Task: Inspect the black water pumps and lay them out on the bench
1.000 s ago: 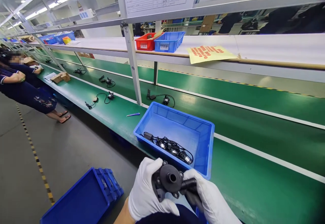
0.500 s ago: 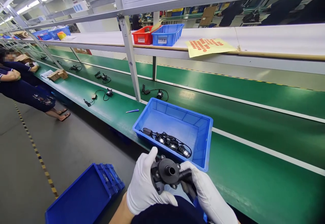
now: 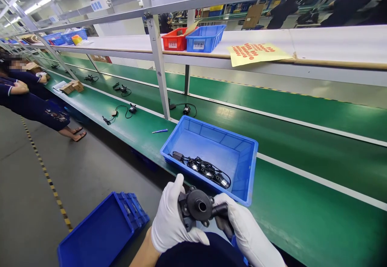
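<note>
A black pump (image 3: 199, 205) with a round cover, an open centre port and a side pipe is held low in front of my body. My left hand (image 3: 171, 218), in a white glove, is closed around its left side with the thumb up along the edge. Also gloved in white, my right hand (image 3: 238, 218) grips the side pipe on the right; its lower fingers are partly hidden. Just beyond both hands stands a blue bin (image 3: 211, 132), with several black pumps and their cables (image 3: 208, 172) lying at its near side.
A blue pen-like tool (image 3: 159, 131) lies on the green bench (image 3: 142, 138) left of the bin. Cabled pumps (image 3: 186, 109) sit on the belt behind. Stacked blue bins (image 3: 96, 230) stand lower left. Red (image 3: 174, 41) and blue (image 3: 204, 41) trays occupy the shelf. A person (image 3: 33, 105) stands far left.
The camera view has shifted slightly, so the bench and bin appear a little further right. Pumps on the rear belt have moved left relative to the post. Both hands keep their hold on the pump.
</note>
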Action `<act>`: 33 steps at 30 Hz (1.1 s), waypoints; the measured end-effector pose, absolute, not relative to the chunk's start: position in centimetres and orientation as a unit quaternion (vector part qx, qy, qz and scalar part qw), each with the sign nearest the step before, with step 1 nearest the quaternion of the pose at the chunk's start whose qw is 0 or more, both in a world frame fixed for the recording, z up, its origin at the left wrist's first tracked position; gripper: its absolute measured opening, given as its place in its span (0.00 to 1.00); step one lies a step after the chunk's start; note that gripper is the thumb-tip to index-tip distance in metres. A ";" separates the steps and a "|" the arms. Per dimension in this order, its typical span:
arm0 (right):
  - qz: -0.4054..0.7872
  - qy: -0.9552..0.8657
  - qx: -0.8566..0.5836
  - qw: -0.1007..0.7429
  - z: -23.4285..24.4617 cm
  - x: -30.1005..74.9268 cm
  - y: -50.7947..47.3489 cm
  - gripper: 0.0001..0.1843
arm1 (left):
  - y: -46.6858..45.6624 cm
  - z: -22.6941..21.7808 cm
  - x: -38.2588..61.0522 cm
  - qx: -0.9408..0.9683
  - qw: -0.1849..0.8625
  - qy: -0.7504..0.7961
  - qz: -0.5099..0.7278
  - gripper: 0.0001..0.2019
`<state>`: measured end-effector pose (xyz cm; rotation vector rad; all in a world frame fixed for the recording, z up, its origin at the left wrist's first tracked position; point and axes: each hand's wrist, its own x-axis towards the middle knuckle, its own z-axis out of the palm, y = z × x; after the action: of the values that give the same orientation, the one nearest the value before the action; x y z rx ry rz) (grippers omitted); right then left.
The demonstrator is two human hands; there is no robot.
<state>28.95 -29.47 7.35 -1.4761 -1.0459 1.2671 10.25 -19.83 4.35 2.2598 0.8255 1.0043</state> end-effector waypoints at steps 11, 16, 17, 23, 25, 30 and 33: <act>0.509 -0.415 -0.606 0.447 5.6 29.4 -29.2 0.38 | -19.5 4.0 10.4 0.834 0.294 0.317 0.343 0.65; 0.516 -0.427 -0.590 0.450 5.3 29.4 -29.2 0.36 | -19.5 3.7 10.2 0.826 0.320 0.326 0.330 0.67; 0.518 -0.428 -0.587 0.451 5.3 29.4 -29.2 0.36 | -19.5 3.7 10.2 0.824 0.322 0.325 0.335 0.66; 0.518 -0.425 -0.591 0.449 5.8 29.5 -29.1 0.35 | -19.7 3.7 10.0 0.811 0.346 0.331 0.336 0.66; 0.522 -0.420 -0.592 0.448 6.0 29.5 -29.1 0.34 | -19.8 3.7 10.0 0.809 0.351 0.327 0.341 0.66; 0.516 -0.418 -0.596 0.451 6.1 29.5 -29.0 0.35 | -19.8 3.4 10.1 0.808 0.346 0.343 0.332 0.67; 0.518 -0.423 -0.591 0.452 6.0 29.6 -28.9 0.36 | -19.7 3.4 10.2 0.809 0.350 0.344 0.323 0.67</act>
<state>29.59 -28.93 5.99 -1.4591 -1.0445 1.2798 10.16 -19.75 3.39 2.0951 0.8922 0.8367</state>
